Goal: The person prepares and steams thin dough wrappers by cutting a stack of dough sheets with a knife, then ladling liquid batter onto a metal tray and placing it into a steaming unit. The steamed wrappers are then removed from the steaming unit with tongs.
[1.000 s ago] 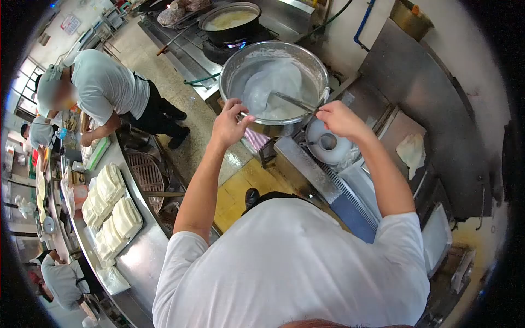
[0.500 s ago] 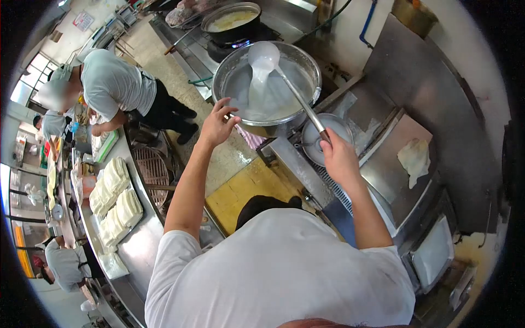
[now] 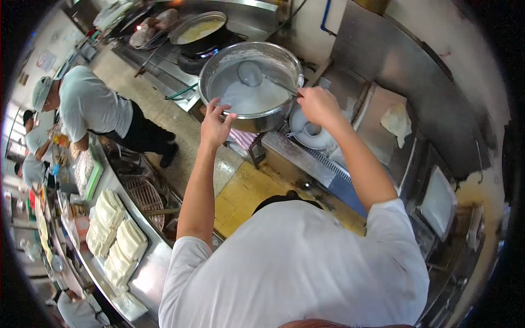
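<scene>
A ladle (image 3: 281, 85) is gripped by its handle in my right hand (image 3: 319, 107), at the right rim of a large metal pot (image 3: 295, 59). The ladle's bowl lies inside the pot, over the cloudy white liquid (image 3: 251, 98). At the pot's near-left rim is my left hand (image 3: 215, 126), fingers apart and slightly curved, fingertips right at the edge. Below my right hand, a white pan or basin (image 3: 311, 136) with a small round cup in it stands on the metal counter.
A wok (image 3: 199, 30) of yellowish liquid sits behind on the stove. On the left, a metal table (image 3: 150, 251) bears a tray of folded pale sheets (image 3: 117, 235). A co-worker (image 3: 93, 101) bends over that table. A pale cloth (image 3: 396, 123) lies on the right counter.
The ladle, raised and pouring white liquid before, has come down into the pot. My right hand has moved up and left to the rim. The whole view has shifted.
</scene>
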{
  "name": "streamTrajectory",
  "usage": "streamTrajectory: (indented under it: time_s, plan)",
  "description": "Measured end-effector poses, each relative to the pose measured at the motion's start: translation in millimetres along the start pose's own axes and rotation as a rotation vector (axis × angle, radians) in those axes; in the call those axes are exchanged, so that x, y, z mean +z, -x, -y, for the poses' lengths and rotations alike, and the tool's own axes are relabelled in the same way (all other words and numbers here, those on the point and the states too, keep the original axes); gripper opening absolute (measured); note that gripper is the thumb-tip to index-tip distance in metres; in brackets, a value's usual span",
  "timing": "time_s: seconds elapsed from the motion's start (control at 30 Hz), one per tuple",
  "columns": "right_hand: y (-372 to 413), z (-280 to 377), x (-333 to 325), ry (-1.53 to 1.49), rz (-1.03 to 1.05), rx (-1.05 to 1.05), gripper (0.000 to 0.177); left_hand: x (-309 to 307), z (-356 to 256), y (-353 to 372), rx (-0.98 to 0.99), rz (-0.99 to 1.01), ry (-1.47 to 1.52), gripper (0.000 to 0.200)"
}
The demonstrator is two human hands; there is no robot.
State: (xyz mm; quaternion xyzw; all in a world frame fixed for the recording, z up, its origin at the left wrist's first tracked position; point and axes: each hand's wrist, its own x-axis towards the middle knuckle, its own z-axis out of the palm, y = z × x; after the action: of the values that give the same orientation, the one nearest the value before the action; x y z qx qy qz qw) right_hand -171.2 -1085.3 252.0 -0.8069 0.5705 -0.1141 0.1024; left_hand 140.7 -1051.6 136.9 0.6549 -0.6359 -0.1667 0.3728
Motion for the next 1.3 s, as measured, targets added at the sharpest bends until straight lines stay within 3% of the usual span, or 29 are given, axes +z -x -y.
streamTrajectory:
  time_s: [0.07, 0.2, 0.3, 0.37, 0.5, 0.57, 0.63, 0.7, 0.77, 0.87, 0.97, 1.07, 1.17, 1.23, 1.27, 1.3]
  plan:
    - [-21, 2, 11, -0.027, 0.022, 0.045, 0.028, -5, -10, 2, -0.083, 0.027, 0.089, 0.039]
    - [-53, -8, 32, -0.053, 0.138, -0.061, 0.03, 3, -5, 6, 0.029, -0.08, 0.11, 0.038]
    - [-34, -3, 30, -0.188, -0.019, 0.004, 0.036, 11, 4, 4, 0.094, -0.115, 0.084, 0.042]
    - [-18, -13, 40, -0.5, -0.216, 0.033, 0.051, 13, 1, 7, 0.079, -0.116, 0.101, 0.045]
    - [58, -38, 31, -0.672, -0.222, 0.135, 0.066, 18, -32, 39, 0.167, -0.254, 0.181, 0.043]
    - [98, -85, 52, -0.699, -0.277, 0.154, 0.064, 32, -47, 65, 0.125, -0.165, 0.234, 0.04]
    - [146, -136, 55, -0.839, -0.238, 0.396, 0.062, 61, -59, 96, 0.242, -0.127, 0.264, 0.033]
    - [195, -209, 62, -0.746, -0.287, 0.5, 0.06, 100, -65, 128, 0.34, -0.1, 0.306, 0.031]
    - [243, -277, 56, -0.574, -0.364, 0.699, 0.055, 130, -80, 157, 0.165, 0.136, 0.468, 0.027]
    - [321, -365, 34, -0.444, -0.473, 0.872, 0.049, 156, -121, 184, 0.063, 0.335, 0.395, 0.024]
    - [393, -457, 24, -0.324, -0.531, 1.072, 0.048, 188, -150, 199, 0.103, 0.391, 0.406, 0.023]
    - [451, -519, 11, -0.239, -0.515, 1.097, 0.041, 216, -179, 205, 0.077, 0.463, 0.36, 0.024]
    - [495, -587, 27, -0.063, -0.362, 1.117, 0.038, 239, -214, 214, 0.03, 0.52, 0.332, 0.025]
    - [511, -615, 40, 0.045, -0.173, 1.281, 0.032, 250, -238, 219, -0.044, 0.587, 0.256, 0.025]
    - [538, -645, 76, 0.037, -0.159, 1.275, 0.032, 257, -244, 223, -0.019, 0.593, 0.24, 0.025]
    - [561, -683, 108, 0.133, 0.001, 1.158, 0.033, 262, -248, 228, -0.033, 0.589, 0.23, 0.025]
